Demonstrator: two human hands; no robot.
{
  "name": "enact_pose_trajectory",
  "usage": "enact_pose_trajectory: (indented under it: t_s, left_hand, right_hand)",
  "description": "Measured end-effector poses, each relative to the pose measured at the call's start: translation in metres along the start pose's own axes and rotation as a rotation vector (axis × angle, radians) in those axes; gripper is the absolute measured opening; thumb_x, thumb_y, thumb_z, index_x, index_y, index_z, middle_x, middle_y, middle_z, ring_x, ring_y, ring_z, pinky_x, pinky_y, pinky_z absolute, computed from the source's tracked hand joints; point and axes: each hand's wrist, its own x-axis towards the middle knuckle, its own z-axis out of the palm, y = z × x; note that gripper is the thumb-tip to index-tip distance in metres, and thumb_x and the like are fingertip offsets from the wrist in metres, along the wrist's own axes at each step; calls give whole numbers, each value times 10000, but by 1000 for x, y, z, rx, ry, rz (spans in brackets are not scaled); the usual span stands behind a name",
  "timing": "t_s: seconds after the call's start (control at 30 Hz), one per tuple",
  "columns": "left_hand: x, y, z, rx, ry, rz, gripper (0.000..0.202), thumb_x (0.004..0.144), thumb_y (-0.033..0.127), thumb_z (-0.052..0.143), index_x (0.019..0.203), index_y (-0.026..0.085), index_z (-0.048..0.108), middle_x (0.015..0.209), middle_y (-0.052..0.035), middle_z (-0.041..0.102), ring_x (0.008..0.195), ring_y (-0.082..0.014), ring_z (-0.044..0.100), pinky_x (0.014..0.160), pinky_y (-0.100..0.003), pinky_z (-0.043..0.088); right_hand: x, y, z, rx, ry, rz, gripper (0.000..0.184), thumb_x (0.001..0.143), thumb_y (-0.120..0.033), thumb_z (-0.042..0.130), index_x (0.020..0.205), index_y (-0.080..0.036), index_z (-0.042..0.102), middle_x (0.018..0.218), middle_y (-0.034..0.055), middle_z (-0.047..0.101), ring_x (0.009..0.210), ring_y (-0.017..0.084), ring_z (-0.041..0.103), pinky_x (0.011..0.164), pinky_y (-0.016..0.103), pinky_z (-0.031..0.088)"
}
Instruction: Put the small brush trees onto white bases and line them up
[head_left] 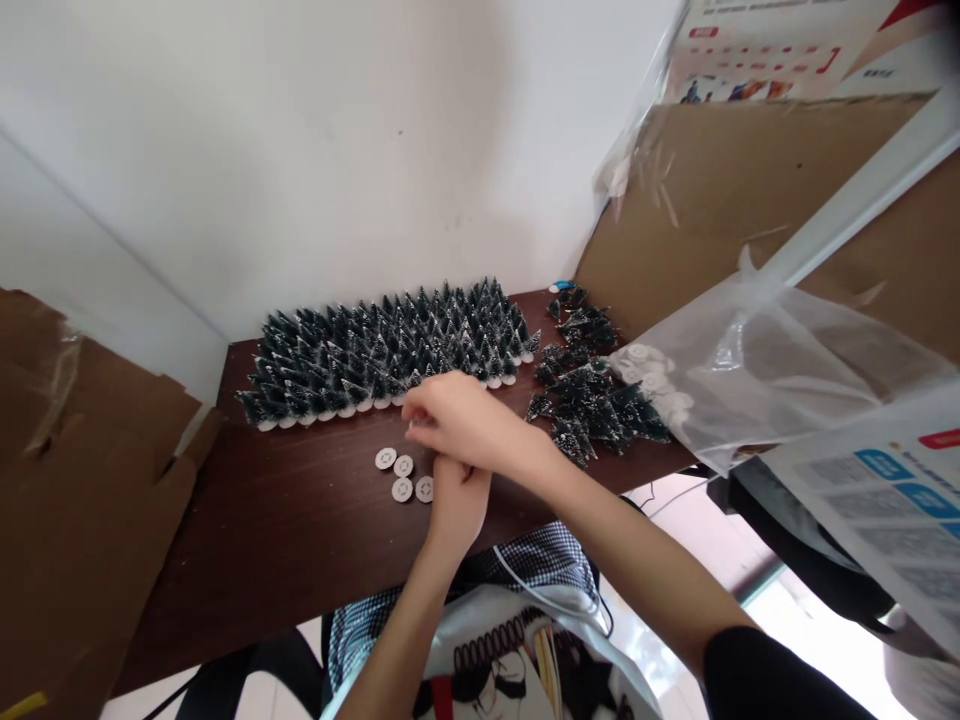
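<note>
A cardboard panel (pixel 90 500) stands at the left edge of the dark brown worktop (pixel 247 560). To its right, miniature snow-tipped trees (pixel 382 350) stand in a dense block of rows along the wall; white round bases show under the front row. In front of this block, four pale round discs (pixel 403 466) lie flat in a loose cluster, with slots visible in their faces. Directly to the right of the discs, the hands are together: the right hand (pixel 465 415) crosses above the left hand (pixel 457 500), its fingers curled, near the front row of trees. The left fingers are largely hidden behind the right hand; whether either hand grips an item cannot be told. Right of the hands, loose trees (pixel 592 405) lie on their sides in a pile, with a small blue item (pixel 562 286) behind them. Beside the pile, more white discs (pixel 649 375) are heaped at the left end of a clear plastic bag (pixel 765 370). At far right, a cardboard box (pixel 750 170) stands behind the bag, and a printed sheet (pixel 877 490) is positioned in front.
</note>
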Motion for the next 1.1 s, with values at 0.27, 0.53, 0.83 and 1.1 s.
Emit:
enact_pose_trajectory:
  t_s: [0.27, 0.53, 0.83, 1.1]
  left_hand:
    - [5, 17, -1, -537, 48, -225, 257, 746, 240, 740, 977, 128, 744, 953, -89, 788, 918, -209, 743, 931, -371, 569]
    - [3, 14, -1, -453, 20, -217, 371, 709, 217, 809, 1063, 150, 716, 978, -67, 777, 840, -151, 715, 822, -292, 576]
    - [0, 14, 1, -188, -27, -33, 443, 752, 191, 756, 1172, 185, 618, 940, -32, 718, 792, -126, 663, 774, -263, 548]
    - [-3, 11, 1, -96, -84, 36, 290, 810, 205, 728, 1097, 190, 685, 918, -29, 708, 781, -120, 615, 727, -236, 495]
  right_hand:
    - [-40, 40, -17, 407, 372, 41, 80, 836, -168, 723, 915, -157, 726, 898, 35, 756, 832, 147, 705, 786, 277, 552]
    - [-67, 61, -8, 470, 325, 50, 118, 867, -258, 729, 958, -184, 722, 931, 28, 765, 846, 149, 711, 806, 289, 548]
    - [-76, 64, -7, 639, 242, 131, 336, 842, -259, 746, 1139, -196, 604, 971, 43, 768, 881, 169, 725, 849, 340, 559]
    - [-81, 70, -8, 788, 143, 140, 335, 824, -347, 769, 966, -215, 497, 973, 48, 749, 883, 170, 712, 807, 326, 551]
